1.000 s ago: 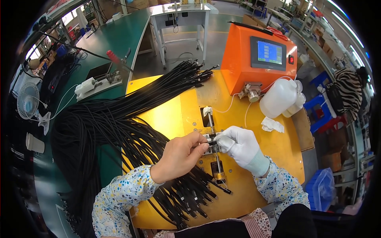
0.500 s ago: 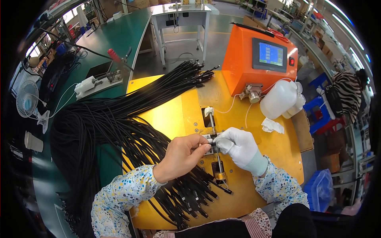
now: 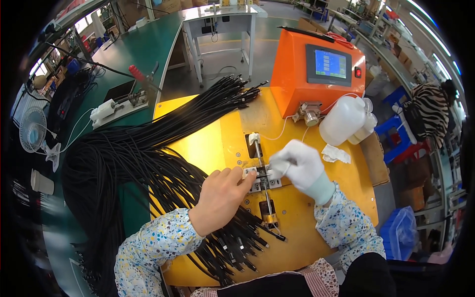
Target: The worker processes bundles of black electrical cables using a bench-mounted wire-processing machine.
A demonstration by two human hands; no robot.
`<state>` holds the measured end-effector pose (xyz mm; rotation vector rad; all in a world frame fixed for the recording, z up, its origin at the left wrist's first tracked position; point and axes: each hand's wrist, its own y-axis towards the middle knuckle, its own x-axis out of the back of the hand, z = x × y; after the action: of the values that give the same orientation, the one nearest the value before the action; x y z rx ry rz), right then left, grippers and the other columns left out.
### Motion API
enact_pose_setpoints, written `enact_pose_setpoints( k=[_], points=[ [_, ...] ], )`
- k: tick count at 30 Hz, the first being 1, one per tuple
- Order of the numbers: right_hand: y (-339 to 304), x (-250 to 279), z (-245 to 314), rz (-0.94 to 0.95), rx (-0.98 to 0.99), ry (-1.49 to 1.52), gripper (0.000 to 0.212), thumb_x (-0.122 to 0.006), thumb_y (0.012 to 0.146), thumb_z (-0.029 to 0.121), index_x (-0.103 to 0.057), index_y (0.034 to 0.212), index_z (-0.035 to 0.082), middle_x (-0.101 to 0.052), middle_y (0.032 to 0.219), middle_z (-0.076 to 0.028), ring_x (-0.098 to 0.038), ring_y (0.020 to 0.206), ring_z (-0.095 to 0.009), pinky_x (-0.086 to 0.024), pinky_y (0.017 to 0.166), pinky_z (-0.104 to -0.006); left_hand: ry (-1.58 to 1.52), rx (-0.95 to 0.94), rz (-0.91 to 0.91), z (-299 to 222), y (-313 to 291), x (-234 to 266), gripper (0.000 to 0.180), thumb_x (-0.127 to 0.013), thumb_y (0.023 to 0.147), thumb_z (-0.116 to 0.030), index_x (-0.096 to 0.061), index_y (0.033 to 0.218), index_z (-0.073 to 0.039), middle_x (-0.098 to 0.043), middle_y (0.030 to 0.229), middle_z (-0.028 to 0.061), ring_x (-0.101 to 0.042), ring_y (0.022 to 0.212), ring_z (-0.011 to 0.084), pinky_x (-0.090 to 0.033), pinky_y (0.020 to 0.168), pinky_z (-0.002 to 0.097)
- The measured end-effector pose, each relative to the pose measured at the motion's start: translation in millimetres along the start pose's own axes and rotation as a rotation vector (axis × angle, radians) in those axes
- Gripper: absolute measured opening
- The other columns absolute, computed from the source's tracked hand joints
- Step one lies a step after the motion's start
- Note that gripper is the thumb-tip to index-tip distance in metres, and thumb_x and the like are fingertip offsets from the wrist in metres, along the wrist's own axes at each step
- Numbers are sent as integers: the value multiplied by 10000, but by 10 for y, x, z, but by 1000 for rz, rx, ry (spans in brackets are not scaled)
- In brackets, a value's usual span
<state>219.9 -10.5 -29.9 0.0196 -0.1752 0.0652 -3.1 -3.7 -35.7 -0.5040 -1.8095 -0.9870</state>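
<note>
My left hand (image 3: 221,197), bare, is curled with a fingertip pressed down on the left side of a small metal fixture (image 3: 273,182). Whatever lies under that fingertip is hidden. Just right of the fixture, my right hand (image 3: 300,168) wears a white glove and is closed in a pinch. Something thin and pale may be between its fingers, but blur hides it. A metal rod (image 3: 267,196) runs through the fixture from near to far, with a white wad (image 3: 254,137) at its far end. A large bundle of black cables (image 3: 148,133) lies beside and beneath my left arm.
On the yellow board (image 3: 316,237) stand an orange machine with a screen (image 3: 292,74), a white bottle (image 3: 344,121) and a crumpled tissue (image 3: 336,154). A toggle clamp (image 3: 136,74) sits on the green table (image 3: 128,49) at left. A blue bin (image 3: 398,232) is lower right.
My hands have parted. The right has moved up and right of the fixture; the left has gone from pinching a small part to pressing on the fixture. The view has shifted slightly.
</note>
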Motion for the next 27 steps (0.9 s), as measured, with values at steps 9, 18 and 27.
enact_pose_setpoints(
  k=[9, 18, 27],
  points=[
    [1535, -415, 333, 51, 380, -1130, 225, -628, 843, 161, -631, 1062, 108, -612, 1051, -104, -630, 970, -306, -517, 825, -390, 112, -112, -5, -6, 5, -12, 389, -601, 766, -56, -599, 1152, -14, -445, 776, 60, -484, 663, 197, -408, 621, 316],
    [2164, -645, 220, 298, 479, -1690, 194, -581, 839, 87, -740, 941, 41, -716, 974, -137, -690, 940, -278, -556, 791, -381, 74, -117, 25, -2, 9, -5, 413, -602, 761, -57, -592, 1172, -16, -449, 789, 62, -489, 690, 201, -412, 644, 317],
    [1606, -443, 732, -54, 850, -1252, 110, -598, 823, 146, -571, 925, 115, -640, 809, -45, -665, 756, -227, -531, 623, -343, 16, -43, -56, 43, -27, -48, 394, -674, 709, -29, -636, 1102, -23, -548, 800, 55, -536, 727, 221, -447, 689, 332]
  ],
)
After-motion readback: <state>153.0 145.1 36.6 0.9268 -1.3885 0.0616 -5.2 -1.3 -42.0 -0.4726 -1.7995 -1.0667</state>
